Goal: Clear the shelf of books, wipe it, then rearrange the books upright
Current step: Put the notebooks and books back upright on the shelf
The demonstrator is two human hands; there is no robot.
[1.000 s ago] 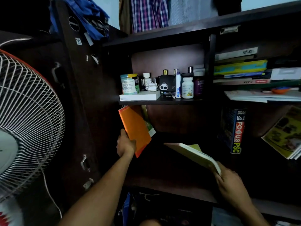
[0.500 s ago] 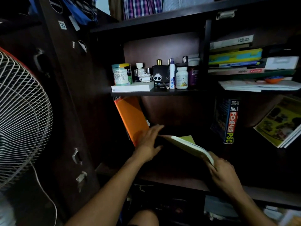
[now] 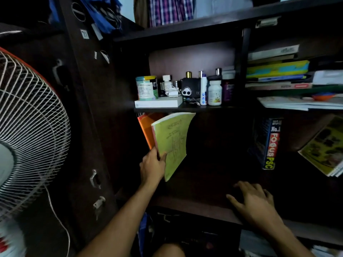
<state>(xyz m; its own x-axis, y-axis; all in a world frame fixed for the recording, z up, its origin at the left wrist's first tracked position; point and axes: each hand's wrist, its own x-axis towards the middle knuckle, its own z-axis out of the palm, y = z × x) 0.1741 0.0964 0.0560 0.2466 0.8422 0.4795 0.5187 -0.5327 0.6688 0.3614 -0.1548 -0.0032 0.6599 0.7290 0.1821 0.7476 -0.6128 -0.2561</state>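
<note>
1. Watching through the head camera, I saw the left hand (image 3: 152,165) gripping the lower edge of a yellow-green book (image 3: 171,143), thumb on its cover and fingers behind it.
2. That book stood nearly upright, tilted a little, at the left end of the dark shelf (image 3: 204,204), its top corner reaching just under the board above.
3. Right behind it an orange book (image 3: 145,127) leaned the same way, touching it, against the left wall of the compartment.
4. The right hand (image 3: 254,203) lay flat, fingers spread and relaxed, holding nothing, over the front part of the shelf board; I could not tell whether it pressed on the wood or hovered just above.
5. The two hands were well apart, with bare dark shelf between them.
6. In the compartment to the right a thick blue book (image 3: 269,143) stood upright with its spine outward, and a yellow magazine (image 3: 326,145) leaned beside it.
7. On the board above I saw a white box (image 3: 158,103) with a tin (image 3: 146,88) on it, plus bottles and a white pill jar (image 3: 215,93).
8. Flat-stacked books (image 3: 278,71) filled the upper right compartment.
9. A white fan grille (image 3: 31,130) stood at the far left, beside the cabinet door.
</note>
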